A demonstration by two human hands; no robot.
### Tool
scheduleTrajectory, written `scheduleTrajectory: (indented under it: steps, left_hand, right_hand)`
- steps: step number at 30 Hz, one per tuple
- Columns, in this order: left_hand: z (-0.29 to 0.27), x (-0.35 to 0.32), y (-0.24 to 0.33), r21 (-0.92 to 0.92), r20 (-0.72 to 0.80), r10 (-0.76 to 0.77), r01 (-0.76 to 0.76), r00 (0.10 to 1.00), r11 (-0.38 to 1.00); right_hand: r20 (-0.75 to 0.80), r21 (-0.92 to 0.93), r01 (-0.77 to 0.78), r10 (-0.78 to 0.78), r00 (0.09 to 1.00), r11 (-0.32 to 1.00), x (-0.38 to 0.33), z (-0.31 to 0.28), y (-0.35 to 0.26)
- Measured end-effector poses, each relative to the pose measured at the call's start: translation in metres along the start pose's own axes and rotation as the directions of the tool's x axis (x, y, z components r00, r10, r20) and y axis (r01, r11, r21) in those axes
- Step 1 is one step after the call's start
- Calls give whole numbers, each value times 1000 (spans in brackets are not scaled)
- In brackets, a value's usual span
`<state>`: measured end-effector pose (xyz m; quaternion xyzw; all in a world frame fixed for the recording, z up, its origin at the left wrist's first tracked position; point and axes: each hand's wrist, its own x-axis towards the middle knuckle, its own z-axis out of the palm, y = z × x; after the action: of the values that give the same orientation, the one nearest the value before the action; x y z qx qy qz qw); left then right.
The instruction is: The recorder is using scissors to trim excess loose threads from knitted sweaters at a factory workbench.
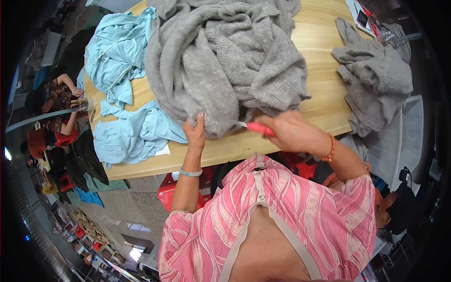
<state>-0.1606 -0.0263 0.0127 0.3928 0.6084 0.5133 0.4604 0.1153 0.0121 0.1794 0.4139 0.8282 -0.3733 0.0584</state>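
Observation:
A large grey knitted garment (211, 84) lies bunched across the middle of the wooden table, its near edge close to my body. My left hand (195, 129) pinches that near edge, thumb on top. In my right hand (286, 131) is a red-handled tool (260, 129) with a short, thin metal tip. The tip points left at the garment's edge, a little to the right of my left hand. Whether it touches the knit I cannot tell, and its exact kind is not clear.
Light blue garments (120, 51) lie in heaps on the table's left side. More grey knitwear (376, 75) is piled at the right edge, by a white bin (404, 136). A phone (362, 19) rests at the far right corner. Other people sit left and right of me.

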Motion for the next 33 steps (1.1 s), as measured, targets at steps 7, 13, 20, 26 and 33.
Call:
scheduleTrajectory:
  steps: [7, 13, 20, 26, 33]
  left_hand:
    - [-3, -12, -5, -110, 7, -118, 118, 993, 987]
    - [-36, -32, -18, -113, -334, -236, 209, 912, 971]
    - [-41, -10, -41, -455, -132, -511, 406, 849, 792]
    - [-65, -5, -14, 152, -219, 42, -8, 975, 988]
    - [-55, -19, 197, 100, -240, 559, -553, 794, 827]
  right_hand:
    - [-15, 27, -37, 38, 999, 999, -9, 2, -7]
    - [-10, 52, -95, 96, 995, 994, -16, 4, 4]
    - [-94, 69, -141, 147, 985, 988, -7, 33, 13]
    - [-20, 61, -140, 141, 990, 988, -10, 39, 11]
    - [-92, -7, 201, -201, 975, 980, 21, 45, 4]
